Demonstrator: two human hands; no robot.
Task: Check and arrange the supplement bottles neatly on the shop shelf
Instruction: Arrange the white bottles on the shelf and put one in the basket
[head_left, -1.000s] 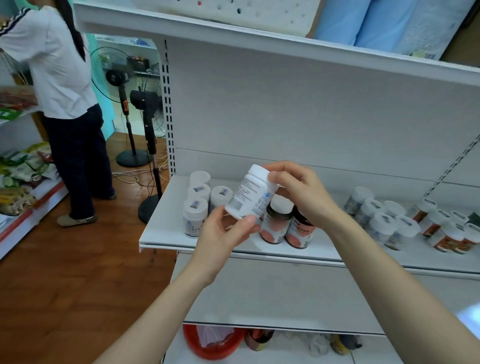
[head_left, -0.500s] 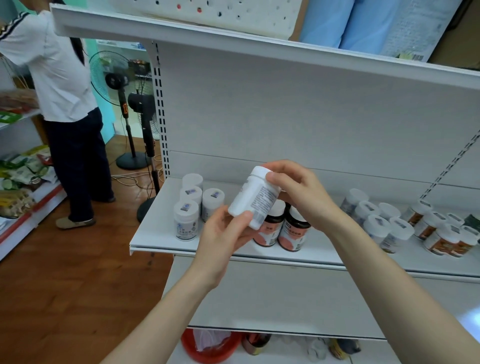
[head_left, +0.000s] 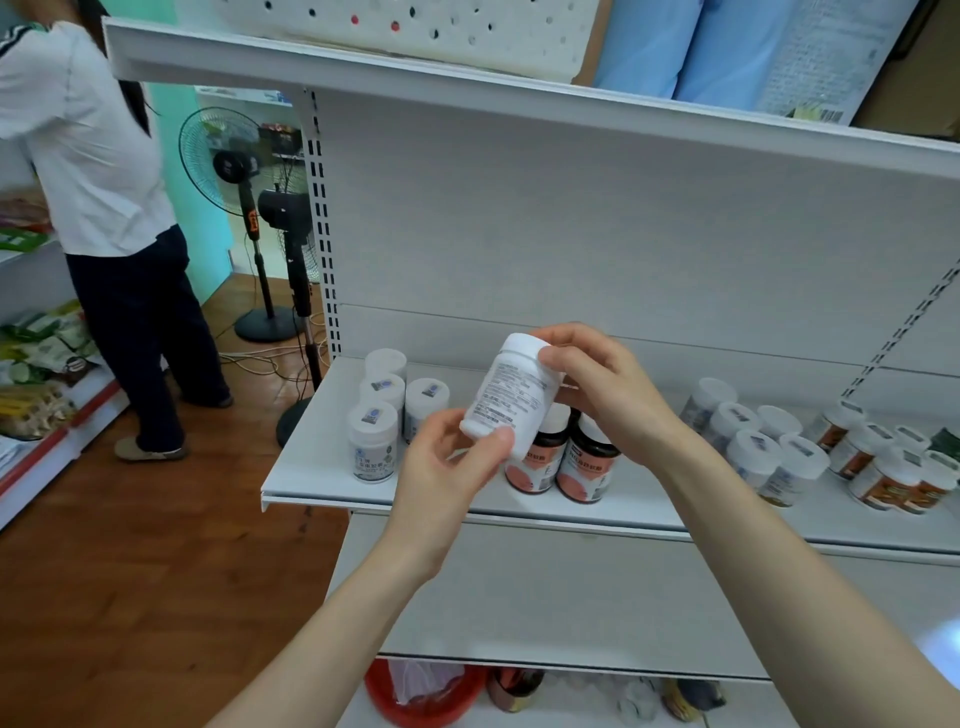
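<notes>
Checking is in hand: the white bottle (head_left: 511, 395) hangs tilted over the shelf (head_left: 311, 467), printed side showing, with the left hand (head_left: 447, 478) pinching its base at 7 o'clock and the right hand (head_left: 608, 395) curled round its cap at 1 o'clock, both grips clamped on it. Next, I judge, it wants turning upright and setting beside the four white bottles (head_left: 372, 439) at 9 o'clock. Two dark bottles (head_left: 540, 460) stand just behind the hands, and a cluster (head_left: 753, 452) of roughly ten lies at 3 o'clock, too crowded to count surely.

the white bottle (head_left: 511, 397) has been turned between the left hand (head_left: 447, 470) and right hand (head_left: 610, 397): its blue logo has rolled out of sight, and fine print now faces the camera.
</notes>
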